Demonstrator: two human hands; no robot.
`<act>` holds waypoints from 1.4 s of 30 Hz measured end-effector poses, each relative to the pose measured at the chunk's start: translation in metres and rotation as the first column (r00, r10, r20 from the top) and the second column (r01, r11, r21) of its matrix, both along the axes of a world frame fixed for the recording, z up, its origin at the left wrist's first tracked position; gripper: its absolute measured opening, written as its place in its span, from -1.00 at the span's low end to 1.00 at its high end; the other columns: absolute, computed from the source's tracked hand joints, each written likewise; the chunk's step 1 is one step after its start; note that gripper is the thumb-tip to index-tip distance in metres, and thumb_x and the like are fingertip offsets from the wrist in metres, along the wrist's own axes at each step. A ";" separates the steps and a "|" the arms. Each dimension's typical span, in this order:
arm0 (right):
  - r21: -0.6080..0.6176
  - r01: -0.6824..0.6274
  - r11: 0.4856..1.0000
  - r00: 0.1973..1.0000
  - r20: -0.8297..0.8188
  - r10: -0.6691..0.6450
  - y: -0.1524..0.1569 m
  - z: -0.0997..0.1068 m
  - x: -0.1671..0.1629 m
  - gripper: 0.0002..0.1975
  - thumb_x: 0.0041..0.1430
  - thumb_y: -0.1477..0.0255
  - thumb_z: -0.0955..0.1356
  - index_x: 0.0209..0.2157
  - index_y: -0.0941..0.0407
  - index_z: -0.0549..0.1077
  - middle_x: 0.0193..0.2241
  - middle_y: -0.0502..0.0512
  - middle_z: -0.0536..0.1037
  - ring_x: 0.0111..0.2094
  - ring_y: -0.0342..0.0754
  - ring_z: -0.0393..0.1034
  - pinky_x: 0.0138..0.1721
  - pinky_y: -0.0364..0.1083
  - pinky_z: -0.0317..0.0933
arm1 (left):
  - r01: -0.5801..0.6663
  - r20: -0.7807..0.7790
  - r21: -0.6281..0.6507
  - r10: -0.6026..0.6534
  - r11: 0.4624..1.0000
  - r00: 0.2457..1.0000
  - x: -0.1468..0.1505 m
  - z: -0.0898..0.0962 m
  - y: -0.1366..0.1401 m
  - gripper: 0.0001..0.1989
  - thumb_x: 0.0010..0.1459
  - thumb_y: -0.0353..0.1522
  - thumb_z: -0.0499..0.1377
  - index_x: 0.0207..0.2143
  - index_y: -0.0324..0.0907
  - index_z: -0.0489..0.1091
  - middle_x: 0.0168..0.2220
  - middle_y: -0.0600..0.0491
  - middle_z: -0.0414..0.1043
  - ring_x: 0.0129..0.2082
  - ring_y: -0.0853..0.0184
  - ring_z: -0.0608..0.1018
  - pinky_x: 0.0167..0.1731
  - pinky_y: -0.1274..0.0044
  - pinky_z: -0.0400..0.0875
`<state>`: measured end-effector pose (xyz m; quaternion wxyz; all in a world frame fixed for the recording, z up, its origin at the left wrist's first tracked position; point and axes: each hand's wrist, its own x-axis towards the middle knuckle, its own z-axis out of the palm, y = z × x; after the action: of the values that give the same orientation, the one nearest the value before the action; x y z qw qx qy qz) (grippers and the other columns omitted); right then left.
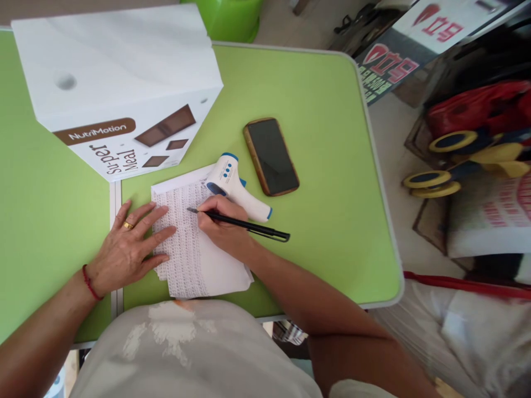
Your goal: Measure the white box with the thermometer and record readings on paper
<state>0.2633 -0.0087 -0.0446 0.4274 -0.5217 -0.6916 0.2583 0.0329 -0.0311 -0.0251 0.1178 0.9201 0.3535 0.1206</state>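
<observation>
Right hand (pixel 226 225), head view: thumb and fingers are closed around a black pen (pixel 267 229), whose tip points to the left over the written part of the paper sheets (pixel 226 271); whether the tip touches cannot be told. Left hand (pixel 126 249), palm down with fingers spread apart, rests its fingertips on the left edge of the sheets; it bears a gold ring (pixel 128 225) and a red bracelet (pixel 90 283). The sheets lie on a green table (pixel 340 232), with dense rows of writing on the left portion and a blank right portion. A white-and-blue thermometer gun (pixel 244 199) lies at their upper right, just beside the right hand. Beyond it lies a dark-screened phone (pixel 274 157); at upper left stands a white box (pixel 124 61) lettered "NutriMotion".
</observation>
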 end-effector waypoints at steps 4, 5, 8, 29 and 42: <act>-0.003 -0.006 1.000 1.000 -0.024 0.006 0.000 0.000 0.000 -0.89 -0.03 0.55 0.28 -0.53 0.06 0.28 -0.64 -0.14 0.37 -0.62 -0.22 0.23 -0.55 -0.18 0.18 | 0.004 -0.003 0.005 -0.004 1.000 1.000 -0.001 0.000 0.000 -0.61 0.32 -0.17 0.08 0.13 -0.09 0.33 0.27 -0.11 0.18 0.28 0.03 0.22 0.26 0.01 -0.02; -0.004 -0.002 1.000 0.999 -0.032 0.002 0.000 0.000 0.001 -0.89 -0.03 0.55 0.27 -0.53 0.06 0.28 -0.64 -0.13 0.37 -0.61 -0.21 0.24 -0.54 -0.17 0.18 | 0.003 -0.004 0.002 -0.003 1.000 1.000 -0.001 0.001 0.000 -0.61 0.32 -0.17 0.07 0.13 -0.09 0.33 0.27 -0.10 0.18 0.28 0.03 0.22 0.26 0.02 -0.03; -0.031 -0.023 0.999 0.998 -0.051 0.021 0.000 0.001 0.002 -0.90 -0.01 0.55 0.28 -0.51 0.06 0.31 -0.62 -0.12 0.39 -0.59 -0.20 0.26 -0.51 -0.16 0.20 | -0.003 -0.006 -0.008 0.003 1.000 1.000 -0.001 0.001 -0.001 -0.62 0.32 -0.17 0.07 0.13 -0.08 0.33 0.28 -0.10 0.17 0.29 0.04 0.21 0.27 0.02 -0.04; -0.037 -0.110 0.993 0.993 -0.051 0.108 -0.002 0.003 -0.001 -0.90 0.01 0.55 0.29 -0.50 0.07 0.32 -0.64 -0.15 0.35 -0.62 -0.25 0.20 -0.56 -0.21 0.15 | -0.016 -0.026 -0.014 0.015 1.000 1.000 0.000 0.000 -0.001 -0.62 0.32 -0.15 0.06 0.12 -0.05 0.33 0.28 -0.07 0.17 0.29 0.07 0.20 0.29 0.05 -0.06; -0.062 -0.092 0.994 0.995 -0.028 0.091 -0.003 0.003 -0.001 -0.90 -0.02 0.55 0.29 -0.52 0.07 0.32 -0.65 -0.15 0.35 -0.63 -0.23 0.20 -0.56 -0.20 0.16 | -0.019 -0.028 -0.014 0.018 1.000 0.999 0.000 -0.001 -0.001 -0.61 0.33 -0.14 0.05 0.13 -0.04 0.32 0.28 -0.06 0.17 0.30 0.08 0.20 0.29 0.05 -0.06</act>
<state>0.2624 -0.0121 -0.0414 0.4072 -0.4994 -0.7009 0.3058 0.0326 -0.0318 -0.0258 0.1184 0.9175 0.3646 0.1060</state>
